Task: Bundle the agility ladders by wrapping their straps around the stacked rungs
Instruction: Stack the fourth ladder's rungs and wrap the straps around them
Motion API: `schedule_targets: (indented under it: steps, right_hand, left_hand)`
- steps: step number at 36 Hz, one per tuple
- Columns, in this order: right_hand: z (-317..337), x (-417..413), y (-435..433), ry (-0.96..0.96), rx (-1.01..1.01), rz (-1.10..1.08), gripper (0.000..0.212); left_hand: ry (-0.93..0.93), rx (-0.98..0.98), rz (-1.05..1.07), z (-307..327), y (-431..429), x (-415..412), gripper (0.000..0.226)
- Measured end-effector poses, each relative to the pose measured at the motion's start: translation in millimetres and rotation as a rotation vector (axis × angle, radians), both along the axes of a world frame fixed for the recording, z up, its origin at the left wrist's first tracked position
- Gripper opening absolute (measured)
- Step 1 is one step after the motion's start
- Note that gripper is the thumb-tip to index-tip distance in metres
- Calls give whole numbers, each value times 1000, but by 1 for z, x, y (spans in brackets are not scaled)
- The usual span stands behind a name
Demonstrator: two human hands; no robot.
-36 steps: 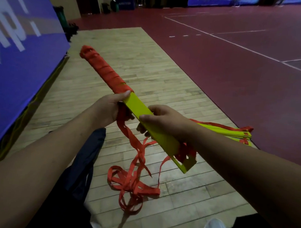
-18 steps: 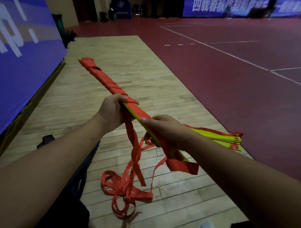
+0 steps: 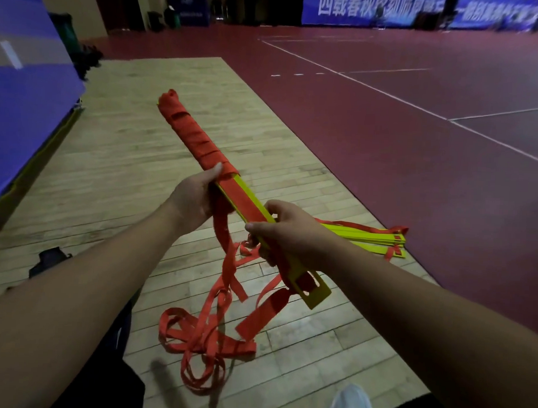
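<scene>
A stack of yellow ladder rungs (image 3: 310, 289) is held slanting above the floor, its far half wound in orange strap wrapping (image 3: 189, 134). My left hand (image 3: 194, 198) grips the stack at the edge of the wrapping, thumb on top. My right hand (image 3: 286, 232) grips the stack nearer its bare near end. Loose orange strap (image 3: 208, 333) hangs from between my hands and lies in a tangled heap on the floor. A second stack of yellow rungs (image 3: 373, 239) with orange straps lies on the floor behind my right wrist.
I sit on a wooden floor strip (image 3: 117, 155) bordered by red court flooring (image 3: 385, 147). A blue padded wall (image 3: 24, 97) runs along the left. My white shoe (image 3: 350, 402) shows at the bottom edge. A dark object (image 3: 48, 257) lies beside my left forearm.
The stack has been turned in my hands, so a new lap of strap lies along its top face. The bare yellow slotted end faces me again.
</scene>
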State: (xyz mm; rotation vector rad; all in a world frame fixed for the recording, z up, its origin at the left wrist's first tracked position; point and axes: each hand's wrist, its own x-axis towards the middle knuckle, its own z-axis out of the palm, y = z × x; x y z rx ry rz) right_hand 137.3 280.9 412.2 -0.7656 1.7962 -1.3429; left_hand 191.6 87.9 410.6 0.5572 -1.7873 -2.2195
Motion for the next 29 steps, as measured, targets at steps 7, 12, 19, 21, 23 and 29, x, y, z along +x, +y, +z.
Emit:
schedule_targets:
  steps: [7,12,19,21,23,29]
  right_hand:
    - [-12,0,-8,758,300,-80,19]
    - [-12,10,-25,598,255,-9,32]
    - [8,8,-25,68,120,66,40]
    - [10,5,-23,-65,41,96,34]
    - [11,3,-23,-174,-8,128,34]
    - [3,-3,-38,293,143,50,31]
  left_hand:
    - [-236,-273,-43,-10,1,6,61]
    - [-137,-64,84,-7,-2,9,23]
    - [41,94,-95,-1,-20,21,27]
    - [75,107,-119,-4,-22,20,26]
    - [68,78,-155,-5,-27,21,24]
    - [-300,-250,-213,-9,-28,23,71]
